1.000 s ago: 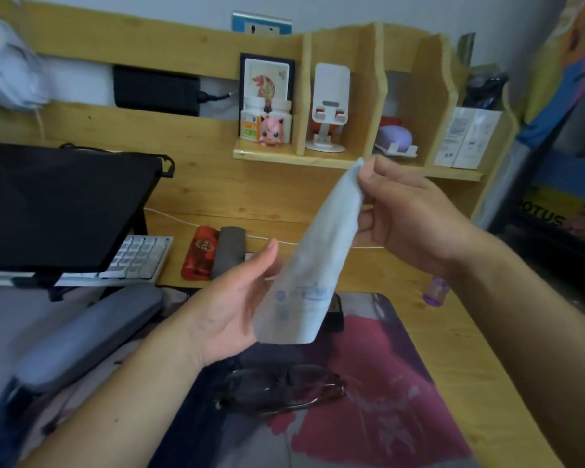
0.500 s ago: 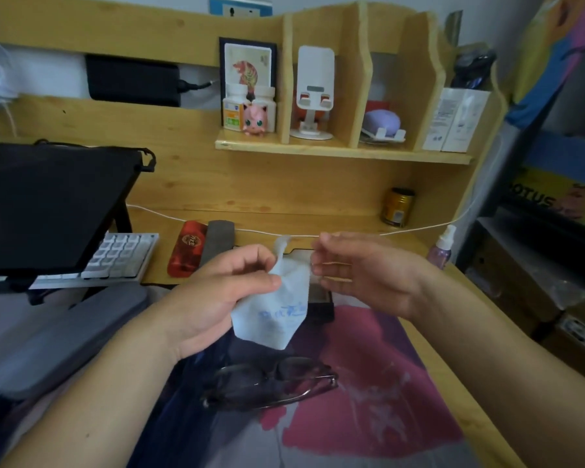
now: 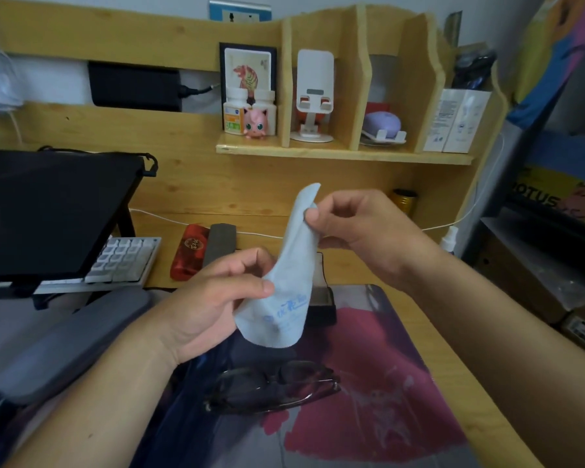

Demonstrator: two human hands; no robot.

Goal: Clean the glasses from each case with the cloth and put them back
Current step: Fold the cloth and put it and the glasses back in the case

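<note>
A pale blue cleaning cloth (image 3: 289, 282) hangs stretched between both hands above the desk mat. My right hand (image 3: 358, 231) pinches its upper corner; my left hand (image 3: 217, 298) pinches its lower edge. Dark-framed glasses (image 3: 274, 388) lie folded on the mat (image 3: 368, 400) just below the cloth. An open black case (image 3: 321, 302) sits behind the cloth, partly hidden. A red case (image 3: 188, 255) and a dark grey case (image 3: 220, 243) lie side by side at the back of the desk. A long grey case (image 3: 71, 339) lies at the left.
A black laptop on a stand (image 3: 48, 211) and a white keyboard (image 3: 122, 261) fill the left. A wooden shelf (image 3: 345, 153) with bottles and a phone stand runs along the back. A small spray bottle (image 3: 450, 239) and a gold tin (image 3: 406, 199) stand at the right.
My right hand has risen again with the cloth's corner, pulling the cloth out long after both hands had come together around it. The glasses stay on the mat.
</note>
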